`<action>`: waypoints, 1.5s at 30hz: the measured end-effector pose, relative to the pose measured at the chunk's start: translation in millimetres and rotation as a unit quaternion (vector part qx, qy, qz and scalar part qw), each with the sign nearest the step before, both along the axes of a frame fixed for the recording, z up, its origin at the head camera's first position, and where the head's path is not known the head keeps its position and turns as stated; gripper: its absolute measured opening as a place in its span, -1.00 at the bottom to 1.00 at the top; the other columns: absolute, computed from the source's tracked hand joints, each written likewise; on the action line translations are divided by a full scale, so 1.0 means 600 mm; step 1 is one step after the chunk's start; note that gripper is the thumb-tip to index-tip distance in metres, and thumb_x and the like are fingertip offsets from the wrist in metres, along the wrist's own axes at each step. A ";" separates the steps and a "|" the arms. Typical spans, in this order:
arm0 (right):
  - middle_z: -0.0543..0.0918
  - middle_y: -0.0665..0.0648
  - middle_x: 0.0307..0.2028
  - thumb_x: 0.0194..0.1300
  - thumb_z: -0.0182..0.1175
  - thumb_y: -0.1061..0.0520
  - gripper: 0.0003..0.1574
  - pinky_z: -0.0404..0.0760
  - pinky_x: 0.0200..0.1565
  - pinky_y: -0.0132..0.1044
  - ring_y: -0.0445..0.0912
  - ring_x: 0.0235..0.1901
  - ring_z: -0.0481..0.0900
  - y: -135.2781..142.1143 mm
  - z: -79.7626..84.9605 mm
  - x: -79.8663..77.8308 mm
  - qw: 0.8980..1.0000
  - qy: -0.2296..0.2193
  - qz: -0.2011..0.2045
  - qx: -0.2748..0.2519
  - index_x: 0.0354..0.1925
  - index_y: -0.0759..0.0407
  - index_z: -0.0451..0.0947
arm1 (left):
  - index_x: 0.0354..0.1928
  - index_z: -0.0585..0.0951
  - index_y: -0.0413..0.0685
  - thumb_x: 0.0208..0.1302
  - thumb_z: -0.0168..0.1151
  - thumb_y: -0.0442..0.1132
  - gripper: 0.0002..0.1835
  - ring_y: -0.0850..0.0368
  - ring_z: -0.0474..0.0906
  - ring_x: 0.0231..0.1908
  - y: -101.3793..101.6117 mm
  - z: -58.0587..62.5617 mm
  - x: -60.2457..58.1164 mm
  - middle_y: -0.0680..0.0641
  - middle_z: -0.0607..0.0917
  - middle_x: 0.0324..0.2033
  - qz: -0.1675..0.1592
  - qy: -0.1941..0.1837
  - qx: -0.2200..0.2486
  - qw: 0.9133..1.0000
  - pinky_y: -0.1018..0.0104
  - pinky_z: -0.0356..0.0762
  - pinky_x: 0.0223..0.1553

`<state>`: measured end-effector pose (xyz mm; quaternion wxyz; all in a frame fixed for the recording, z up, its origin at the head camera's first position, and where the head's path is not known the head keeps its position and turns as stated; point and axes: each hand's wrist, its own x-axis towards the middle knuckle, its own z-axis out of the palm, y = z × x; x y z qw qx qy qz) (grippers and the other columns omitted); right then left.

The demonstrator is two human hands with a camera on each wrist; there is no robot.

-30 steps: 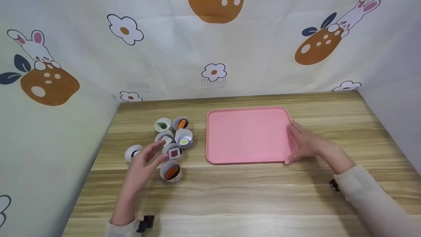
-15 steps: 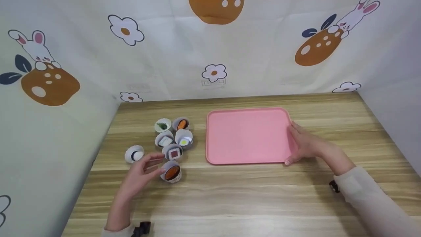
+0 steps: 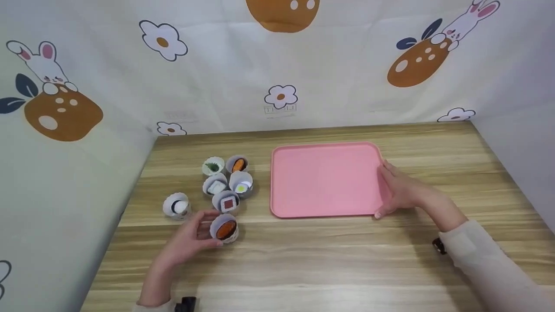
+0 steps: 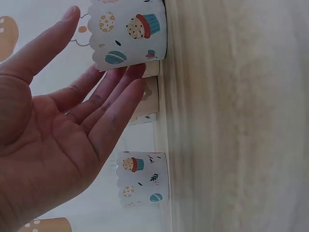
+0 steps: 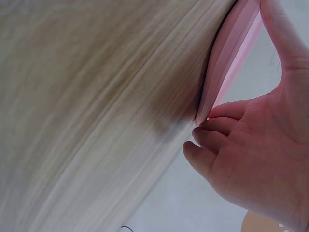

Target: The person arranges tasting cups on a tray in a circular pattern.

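My left hand [image 3: 188,238] curves around the near-left side of a paper baking cup [image 3: 234,236]. This cup is printed with cupcakes and holds an orange oval piece [image 3: 226,229] with a dark rim, like a piece of sushi. In the left wrist view the fingertips [image 4: 136,72] reach the cup's side, while the thumb [image 4: 50,43] stands apart from it. My right hand [image 3: 403,190] rests against the right edge of a pink tray [image 3: 325,180], thumb at the near corner and fingers farther up the side. Nothing lies on the tray.
Several similar cups cluster behind, among them ones with a green leafy piece [image 3: 212,167], a white square with a dark red centre [image 3: 228,204] and an orange piece [image 3: 239,165]. Another cup [image 3: 177,206] stands alone at the left. Patterned cloth [image 3: 325,65] walls the wooden table.
My left hand has come down and toward me, from over the middle cups to the nearest cup, its fingers now beside it. My right hand keeps its place on the tray.
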<state>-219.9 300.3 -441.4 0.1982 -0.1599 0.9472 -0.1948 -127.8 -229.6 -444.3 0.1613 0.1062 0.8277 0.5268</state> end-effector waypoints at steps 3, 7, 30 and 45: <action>-0.32 0.55 0.52 -0.29 0.57 -0.42 0.86 -0.04 0.47 0.29 0.47 0.50 -0.24 0.000 0.000 0.000 1.000 -0.003 -0.003 0.005 0.51 0.52 -0.29 | 0.27 0.34 -0.31 0.03 0.51 -0.35 -0.23 -0.28 0.50 0.22 0.011 -0.003 0.000 -0.36 0.52 0.21 0.002 0.011 -0.048 0.999 -0.01 0.50 0.26; -0.33 0.54 0.52 -0.30 0.57 -0.43 0.87 -0.06 0.47 0.29 0.46 0.50 -0.24 0.001 0.000 -0.001 1.000 -0.005 -0.006 0.006 0.50 0.52 -0.29 | 0.17 0.44 -0.22 0.00 0.53 -0.34 -0.33 -0.16 0.54 0.15 0.026 -0.002 -0.001 -0.23 0.60 0.12 0.008 0.034 -0.103 0.994 -0.06 0.48 0.21; -0.31 0.58 0.51 -0.30 0.60 -0.39 0.84 -0.03 0.46 0.29 0.48 0.49 -0.21 -0.001 -0.003 -0.002 1.000 0.007 0.002 0.006 0.50 0.53 -0.26 | 0.08 0.52 -0.15 0.08 0.49 -0.23 -0.48 -0.02 0.59 0.02 0.055 0.006 -0.010 -0.16 0.68 0.01 0.007 0.059 -0.145 0.988 0.06 0.54 0.06; -0.32 0.58 0.50 -0.27 0.59 -0.39 0.83 -0.02 0.46 0.31 0.49 0.48 -0.21 0.000 -0.002 -0.003 1.000 0.002 0.005 0.008 0.50 0.52 -0.26 | 0.07 0.52 -0.11 0.11 0.49 -0.20 -0.50 -0.04 0.60 0.05 0.087 0.022 -0.017 -0.14 0.68 -0.02 -0.004 0.052 -0.122 0.991 0.03 0.57 0.08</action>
